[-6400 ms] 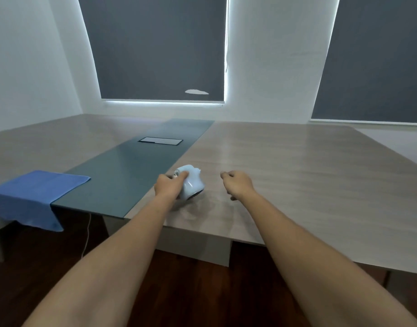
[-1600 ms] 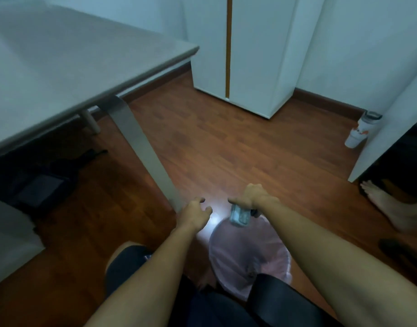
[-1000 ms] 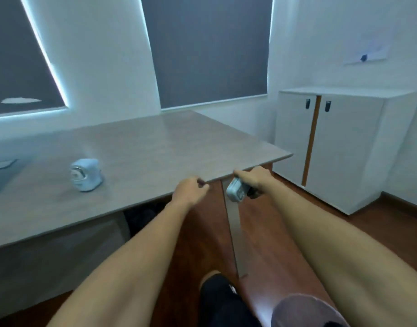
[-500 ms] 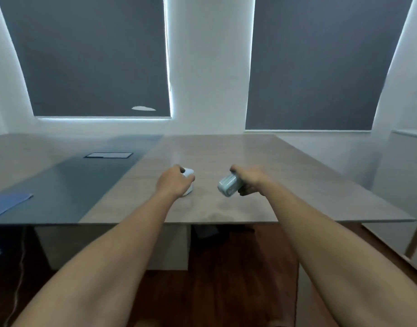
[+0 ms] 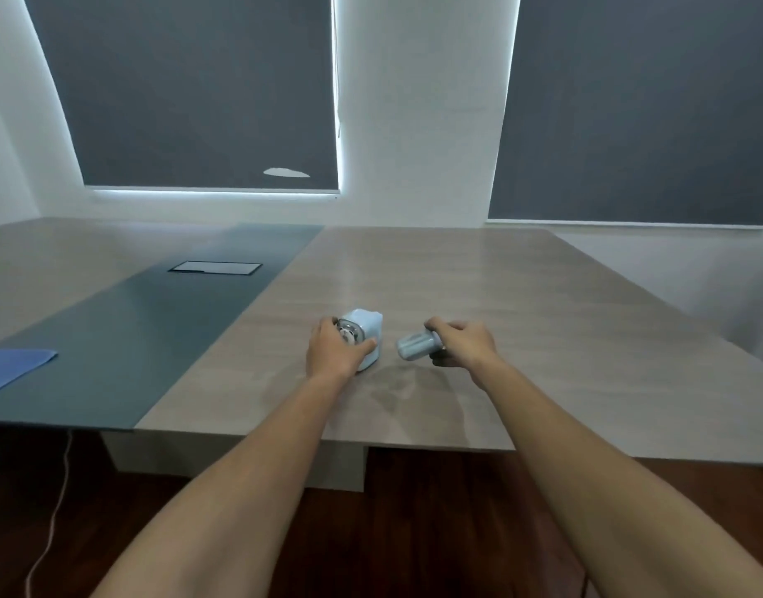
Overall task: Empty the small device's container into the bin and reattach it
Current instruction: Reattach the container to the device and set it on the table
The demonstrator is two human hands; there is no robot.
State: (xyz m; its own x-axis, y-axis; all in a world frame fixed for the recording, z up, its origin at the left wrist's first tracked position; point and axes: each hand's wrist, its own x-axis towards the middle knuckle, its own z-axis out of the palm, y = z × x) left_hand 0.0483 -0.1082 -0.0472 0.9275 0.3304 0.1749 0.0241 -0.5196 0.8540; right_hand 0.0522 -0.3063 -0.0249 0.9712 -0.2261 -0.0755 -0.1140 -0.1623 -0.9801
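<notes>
A small pale-blue device [image 5: 367, 334] with a round metal face stands on the wooden table [image 5: 522, 321]. My left hand [image 5: 334, 351] grips it from the near left side. My right hand [image 5: 461, 349] holds the small translucent container [image 5: 416, 345] just above the table, a short gap to the right of the device, its end pointing toward the device. The bin is out of view.
A dark grey mat [image 5: 155, 321] with a rectangular inset [image 5: 216, 268] covers the table's left part. A blue cloth [image 5: 9, 371] lies at the far left edge. A white cable [image 5: 52, 524] hangs to the dark wood floor. Two windows with dark blinds face me.
My view swung from the bin on the floor back to the table. My left hand took hold of the device, and my right hand brought the container close beside it.
</notes>
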